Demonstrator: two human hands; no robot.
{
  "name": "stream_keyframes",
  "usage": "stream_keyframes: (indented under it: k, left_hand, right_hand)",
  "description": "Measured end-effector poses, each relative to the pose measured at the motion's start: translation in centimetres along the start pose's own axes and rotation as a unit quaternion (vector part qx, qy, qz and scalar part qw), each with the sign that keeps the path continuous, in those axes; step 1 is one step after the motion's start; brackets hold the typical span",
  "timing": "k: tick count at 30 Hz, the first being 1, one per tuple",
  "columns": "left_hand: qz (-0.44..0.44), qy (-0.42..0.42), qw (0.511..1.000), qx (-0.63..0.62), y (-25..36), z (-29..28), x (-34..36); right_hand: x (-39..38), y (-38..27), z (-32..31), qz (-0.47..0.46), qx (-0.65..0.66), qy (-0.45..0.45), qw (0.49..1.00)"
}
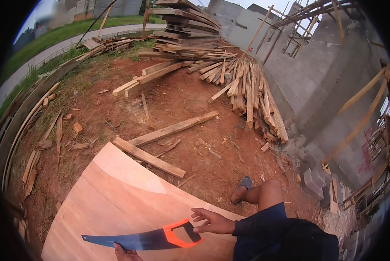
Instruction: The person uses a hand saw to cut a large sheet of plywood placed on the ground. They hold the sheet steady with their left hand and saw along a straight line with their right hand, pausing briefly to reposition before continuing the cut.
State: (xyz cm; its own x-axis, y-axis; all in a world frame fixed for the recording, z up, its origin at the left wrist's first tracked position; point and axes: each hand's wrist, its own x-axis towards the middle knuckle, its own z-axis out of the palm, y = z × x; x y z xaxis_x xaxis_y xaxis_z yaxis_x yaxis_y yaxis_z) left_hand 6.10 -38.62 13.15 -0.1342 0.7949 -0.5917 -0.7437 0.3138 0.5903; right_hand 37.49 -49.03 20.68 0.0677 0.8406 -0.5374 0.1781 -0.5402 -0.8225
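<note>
A handsaw (145,240) with a dark blue blade and an orange and black handle lies across above a plywood sheet (112,191). My left hand (126,253) comes in at the lower edge and pinches the toothed side of the blade toward its tip; part of this hand is cut off by the frame. Beside the back of the handle is my right hand (215,222), its fingers apart and bent toward the grip. Those fingertips overlap the handle's edge, though they are not wrapped round it.
Two timber beams (151,157) lie on red soil just past the sheet. Farther off stand a fan of wooden sticks (251,93) and a tall plank stack (186,26). A block wall (308,82) runs along the right. My sandalled foot (243,187) rests beside the sheet.
</note>
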Motion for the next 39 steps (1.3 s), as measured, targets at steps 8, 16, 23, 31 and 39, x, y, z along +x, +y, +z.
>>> stream_keyframes:
  k: [8, 16, 23, 31, 39]
  left_hand:
    - [-0.098, -0.091, 0.989, -0.055, -4.6, 0.7, 2.2]
    - [-0.06, -0.148, 0.987, 0.008, -3.3, -1.4, -0.1]
    - [-0.108, -0.176, 0.973, 0.104, -3.4, 2.6, 0.7]
    - [-0.302, -0.298, 0.892, 0.157, -11.0, 3.6, 4.4]
    - [-0.272, -0.339, 0.858, 0.273, -13.1, 9.3, 1.6]
  right_hand:
    - [-2.5, 1.7, 1.6, -0.03, 0.138, 0.077, 0.987]
    - [0.1, 4.0, 1.5, 0.097, 0.342, -0.043, 0.934]
    - [-1.6, 0.5, -1.1, 0.044, 0.361, 0.01, 0.932]
    - [-10.5, 4.2, 3.0, -0.007, 0.25, 0.175, 0.952]
    - [-13.7, 1.2, 2.0, 0.019, 0.328, 0.189, 0.925]
